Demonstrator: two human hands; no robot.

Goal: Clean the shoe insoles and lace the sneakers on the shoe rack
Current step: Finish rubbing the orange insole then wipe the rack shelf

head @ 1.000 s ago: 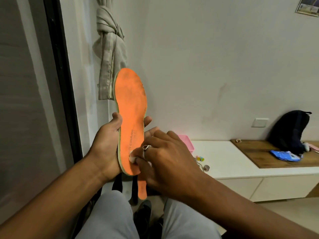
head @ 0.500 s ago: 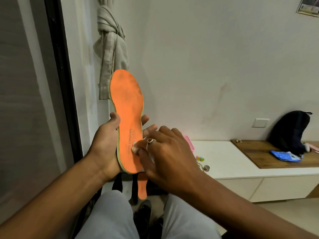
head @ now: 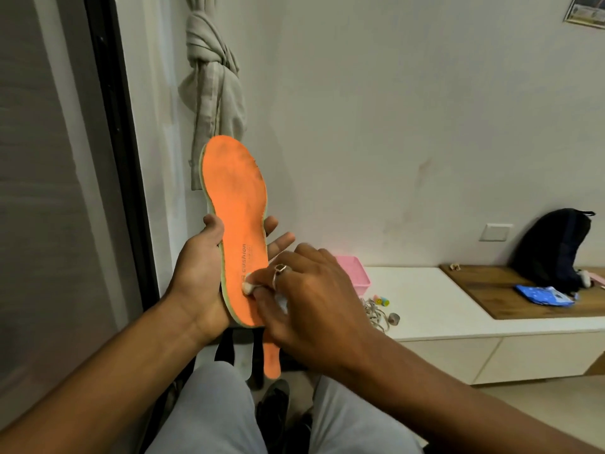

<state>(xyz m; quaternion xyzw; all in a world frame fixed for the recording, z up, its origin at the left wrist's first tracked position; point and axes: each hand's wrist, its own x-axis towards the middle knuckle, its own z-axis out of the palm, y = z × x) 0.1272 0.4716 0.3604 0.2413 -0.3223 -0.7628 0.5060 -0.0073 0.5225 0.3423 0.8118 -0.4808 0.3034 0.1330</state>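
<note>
Insole cleaning under way: I sit beside a dark door frame and hold an orange insole (head: 237, 224) upright before me, toe at twelve o'clock and heel at six. My left hand (head: 199, 276) grasps it across the middle, with the thumb on its nine o'clock edge and fingertips showing past the three o'clock edge. My right hand (head: 311, 299) pinches a small white wad (head: 247, 287) and presses it against the heel half, just below the printed word "cushion".

I judge the wiping of this insole to be only partly done. The wad sits low, while grey marks show on the forefoot at about one o'clock.

A second orange insole (head: 271, 358) hangs at six o'clock beneath my right hand, between my knees. Its upper part is hidden, and I cannot tell whether it is clean. A dark shoe (head: 273, 401) lies on the floor below it.

At three o'clock from my hands, a white surface (head: 442, 299) carries a pink basket (head: 353, 273) and a pale tangle (head: 373, 311), which may be laces or cord.

The next move, as I see it, is to take the wad up toward twelve o'clock under firm pressure. My left hand has to brace the back so the soft insole does not bend away.
</note>
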